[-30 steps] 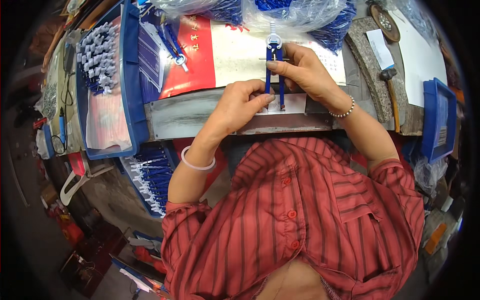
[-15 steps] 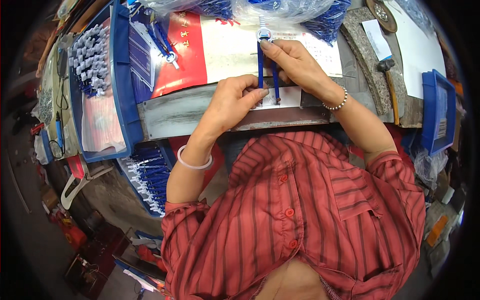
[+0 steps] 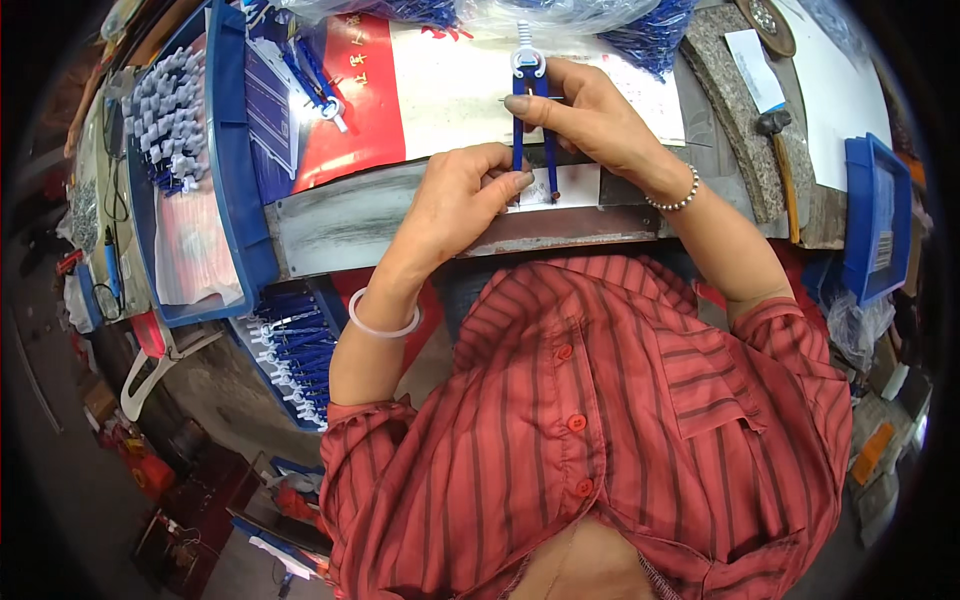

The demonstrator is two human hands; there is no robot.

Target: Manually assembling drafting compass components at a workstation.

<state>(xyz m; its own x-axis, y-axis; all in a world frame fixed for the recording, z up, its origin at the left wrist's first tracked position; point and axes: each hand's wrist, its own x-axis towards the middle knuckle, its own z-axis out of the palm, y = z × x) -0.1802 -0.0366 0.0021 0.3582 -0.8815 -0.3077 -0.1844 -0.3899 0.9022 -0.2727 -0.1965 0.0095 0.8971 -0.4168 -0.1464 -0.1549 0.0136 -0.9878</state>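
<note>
A drawing compass (image 3: 528, 64) with blue legs and a white ribbed handle is held upright in the picture, its handle pointing away from me. My left hand (image 3: 465, 198) pinches the lower end of its left leg between thumb and fingers, hiding that tip. My right hand (image 3: 595, 118) is closed around the upper legs, thumb across the front. A thin dark piece sticks out by the right thumb, too small to name. The right leg's tip rests over a small white card (image 3: 578, 187) at the bench edge. Another compass (image 3: 318, 85) lies on a red and blue sheet to the left.
At left, a blue tray (image 3: 240, 200) holds grey-white parts (image 3: 170, 115); a lower tray has several compasses (image 3: 300, 350). Bagged blue parts (image 3: 645, 45) lie at the back. To the right are a stone slab (image 3: 725, 110), a hammer (image 3: 785, 175) and a blue bin (image 3: 875, 220).
The right hand has shifted slightly down the compass legs, its thumb lower than before. The left hand keeps its pinch near the tip. The whole view has moved a little.
</note>
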